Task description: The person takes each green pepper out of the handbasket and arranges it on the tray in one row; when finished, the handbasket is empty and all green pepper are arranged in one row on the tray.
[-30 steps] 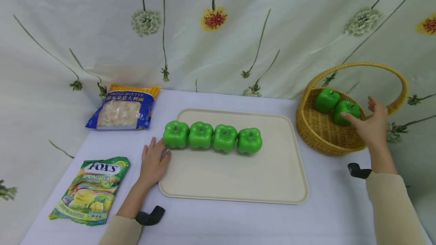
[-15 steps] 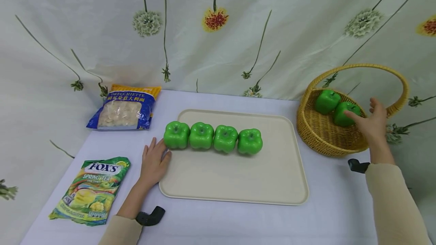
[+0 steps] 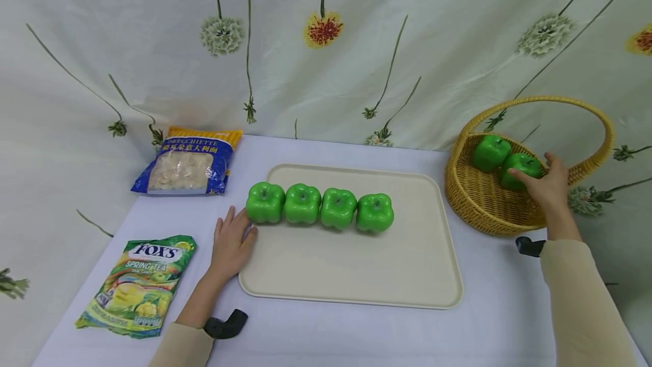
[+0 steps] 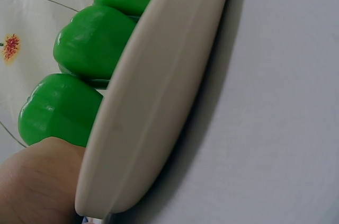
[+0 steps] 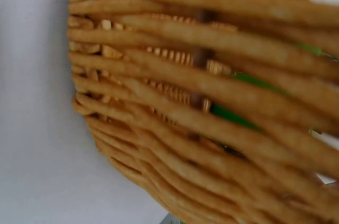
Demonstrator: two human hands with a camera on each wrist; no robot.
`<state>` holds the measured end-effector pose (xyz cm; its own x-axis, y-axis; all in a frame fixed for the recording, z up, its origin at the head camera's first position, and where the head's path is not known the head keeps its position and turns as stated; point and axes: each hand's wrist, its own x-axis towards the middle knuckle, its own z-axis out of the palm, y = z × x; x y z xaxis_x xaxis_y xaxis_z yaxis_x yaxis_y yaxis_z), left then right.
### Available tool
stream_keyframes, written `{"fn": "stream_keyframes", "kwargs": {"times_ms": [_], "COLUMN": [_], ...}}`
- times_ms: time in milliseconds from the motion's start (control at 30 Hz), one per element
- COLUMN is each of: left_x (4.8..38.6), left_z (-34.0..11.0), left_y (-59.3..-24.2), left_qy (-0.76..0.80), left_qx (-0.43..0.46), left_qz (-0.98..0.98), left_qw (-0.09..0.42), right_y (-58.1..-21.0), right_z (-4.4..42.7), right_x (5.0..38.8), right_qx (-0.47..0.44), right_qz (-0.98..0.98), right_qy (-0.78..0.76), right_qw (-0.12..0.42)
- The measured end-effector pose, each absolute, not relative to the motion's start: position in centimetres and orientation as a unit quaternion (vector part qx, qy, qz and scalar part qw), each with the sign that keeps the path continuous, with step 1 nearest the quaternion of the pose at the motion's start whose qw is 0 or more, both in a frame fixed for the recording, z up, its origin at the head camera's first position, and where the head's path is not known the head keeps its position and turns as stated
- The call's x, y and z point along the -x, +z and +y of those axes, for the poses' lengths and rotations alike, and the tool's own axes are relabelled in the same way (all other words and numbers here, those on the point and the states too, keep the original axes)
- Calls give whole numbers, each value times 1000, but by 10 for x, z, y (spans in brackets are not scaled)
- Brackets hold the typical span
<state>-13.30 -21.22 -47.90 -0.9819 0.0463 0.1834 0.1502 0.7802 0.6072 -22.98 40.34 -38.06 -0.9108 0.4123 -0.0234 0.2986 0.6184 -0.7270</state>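
Several green bell peppers stand in a row on the beige tray [image 3: 356, 265]; the leftmost pepper [image 3: 265, 203] is beside my left hand [image 3: 231, 245]. That hand rests at the tray's left rim, its fingers extended and its thumb over the edge. Over the wicker basket [image 3: 471, 208], my right hand [image 3: 550, 188] reaches in from the right. Its thumb lies against the nearer pepper [image 3: 520, 167] inside, with the fingers spread behind it. Another pepper [image 3: 491, 153] sits farther back in the basket. In the right wrist view, basket weave [image 5: 175, 91] hides the right hand.
A blue and yellow pasta bag [image 3: 183, 166] lies at the back left of the white table. Nearer, a green candy bag [image 3: 137, 287] lies left of my left arm. The basket's tall handle [image 3: 550, 99] arches over its opening. A flowered cloth [image 3: 285, 61] hangs behind.
My right hand has moved slightly left and lower, closer around the nearer pepper in the basket. My left hand and the row of peppers have stayed in place.
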Motion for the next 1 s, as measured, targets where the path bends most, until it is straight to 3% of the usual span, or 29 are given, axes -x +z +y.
{"fn": "stream_keyframes", "kwargs": {"times_ms": [1000], "left_x": [132], "left_z": [-212], "left_y": [-478], "left_qy": [-327], "left_qx": [48], "left_qz": [-941], "left_qw": [78], "right_y": [-399], "right_z": [399], "right_x": [242], "right_qx": [251], "right_qz": [-902], "right_qy": [345], "right_qw": [71]}}
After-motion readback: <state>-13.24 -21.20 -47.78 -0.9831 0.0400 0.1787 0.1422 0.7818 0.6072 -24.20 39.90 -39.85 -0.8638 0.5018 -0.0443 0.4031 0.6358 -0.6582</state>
